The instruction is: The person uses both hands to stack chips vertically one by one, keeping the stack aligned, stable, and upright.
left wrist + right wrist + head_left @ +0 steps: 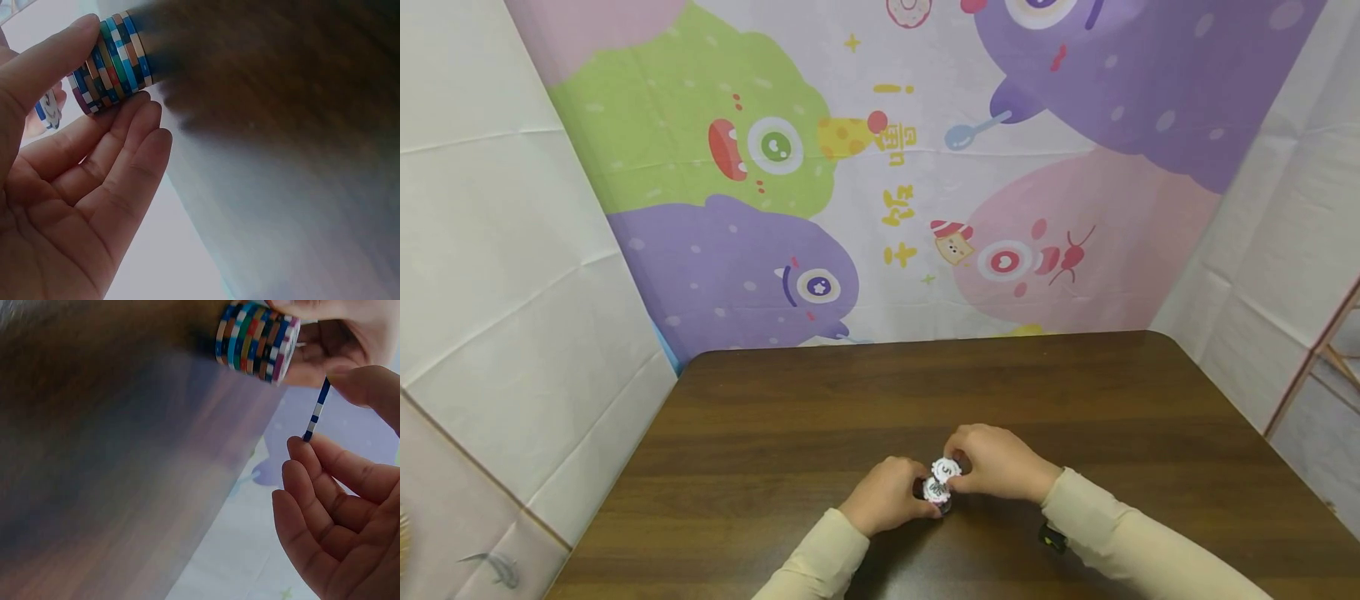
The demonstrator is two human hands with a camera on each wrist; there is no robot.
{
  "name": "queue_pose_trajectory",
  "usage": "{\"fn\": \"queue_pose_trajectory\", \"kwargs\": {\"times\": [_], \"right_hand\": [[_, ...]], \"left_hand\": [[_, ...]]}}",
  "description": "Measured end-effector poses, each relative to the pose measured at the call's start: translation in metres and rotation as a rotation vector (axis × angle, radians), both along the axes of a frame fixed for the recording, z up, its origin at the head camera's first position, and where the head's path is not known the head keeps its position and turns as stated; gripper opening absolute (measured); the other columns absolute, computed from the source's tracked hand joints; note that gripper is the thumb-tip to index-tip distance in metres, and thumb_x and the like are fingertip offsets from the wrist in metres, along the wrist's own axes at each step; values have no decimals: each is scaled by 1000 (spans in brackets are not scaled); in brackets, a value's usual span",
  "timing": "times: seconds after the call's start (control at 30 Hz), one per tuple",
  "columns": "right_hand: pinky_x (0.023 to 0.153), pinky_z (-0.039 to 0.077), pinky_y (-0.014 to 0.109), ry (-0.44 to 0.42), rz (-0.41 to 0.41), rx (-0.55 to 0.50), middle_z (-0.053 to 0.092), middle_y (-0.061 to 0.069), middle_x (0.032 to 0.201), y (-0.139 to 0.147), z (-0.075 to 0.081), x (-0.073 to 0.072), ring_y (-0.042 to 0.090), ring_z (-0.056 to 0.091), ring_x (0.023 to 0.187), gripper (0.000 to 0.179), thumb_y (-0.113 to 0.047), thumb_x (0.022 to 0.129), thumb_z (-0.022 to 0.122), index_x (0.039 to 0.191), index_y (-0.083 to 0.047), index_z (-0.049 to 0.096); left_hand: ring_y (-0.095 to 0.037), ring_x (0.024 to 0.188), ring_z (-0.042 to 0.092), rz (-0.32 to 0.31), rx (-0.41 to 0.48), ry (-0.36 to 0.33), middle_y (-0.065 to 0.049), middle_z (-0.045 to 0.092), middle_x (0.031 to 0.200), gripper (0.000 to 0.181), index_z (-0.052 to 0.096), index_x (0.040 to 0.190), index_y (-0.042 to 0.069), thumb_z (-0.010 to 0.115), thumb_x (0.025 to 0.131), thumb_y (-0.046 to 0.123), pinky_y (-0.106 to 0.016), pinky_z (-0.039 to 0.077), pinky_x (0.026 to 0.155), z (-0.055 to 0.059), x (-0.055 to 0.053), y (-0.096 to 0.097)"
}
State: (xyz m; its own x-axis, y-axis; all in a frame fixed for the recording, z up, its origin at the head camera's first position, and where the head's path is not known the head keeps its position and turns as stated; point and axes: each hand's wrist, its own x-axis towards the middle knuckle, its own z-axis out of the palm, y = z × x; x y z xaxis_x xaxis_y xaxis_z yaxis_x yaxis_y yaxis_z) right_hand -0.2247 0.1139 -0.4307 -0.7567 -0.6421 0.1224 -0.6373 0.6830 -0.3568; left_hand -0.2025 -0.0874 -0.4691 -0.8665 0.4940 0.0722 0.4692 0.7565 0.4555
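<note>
A stack of several multicoloured poker chips [112, 65] stands on the table, its top chip white-faced in the head view. My left hand [887, 497] holds this stack from the side between thumb and fingers. Pinched in my right hand [1000, 462] is a single blue-and-white poker chip [317, 412], thumb on one edge and fingertips on the other. In the right wrist view the chip is apart from the stack, seen edge-on. From the head its white face [946, 468] shows just beyond the stack's top.
The dark wooden table [760, 442] extends around both hands. Behind it hangs a cartoon-printed cloth [880, 308], with pale panels on either side. A small dark object [1052, 537] shows beside the right sleeve.
</note>
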Motion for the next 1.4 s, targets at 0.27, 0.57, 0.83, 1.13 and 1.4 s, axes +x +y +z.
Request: {"fn": "queue_pose_trajectory", "kwargs": {"times": [0.27,0.57,0.83,1.13,1.4], "right_hand": [[65,45,21,-23,36,9,65,-5,92,-8,-4,7,3,51,75,25,-28,78,79,96,-13,71],[63,43,20,-7,70,20,64,-6,90,-14,-8,11,1,48,73,24,-25,76,80,95,-13,71],[62,41,21,5,65,31,64,-6,88,-16,-10,9,2,47,72,24,-25,75,79,95,-13,71],[62,41,22,3,51,59,62,-6,86,-15,-11,9,3,46,72,24,-26,75,80,93,-13,71],[62,41,22,-3,51,67,62,-6,86,-15,-13,8,3,46,71,24,-26,75,80,94,-13,71]], "left_hand": [[2,59,46,10,24,-27,9,63,71,26,69,80,12,87,69,28,-17,41,55,1,1,0],[3,61,49,5,35,-48,9,65,74,27,71,84,12,87,70,28,-16,43,57,2,1,0],[3,61,50,0,48,-63,8,66,75,26,71,85,11,86,71,26,-16,44,58,2,1,-1],[3,62,51,-1,50,-59,7,66,76,27,72,87,10,86,71,25,-16,44,59,1,0,0],[3,63,51,-6,44,-58,7,66,76,27,72,88,10,86,71,26,-16,44,59,1,0,0]]}}
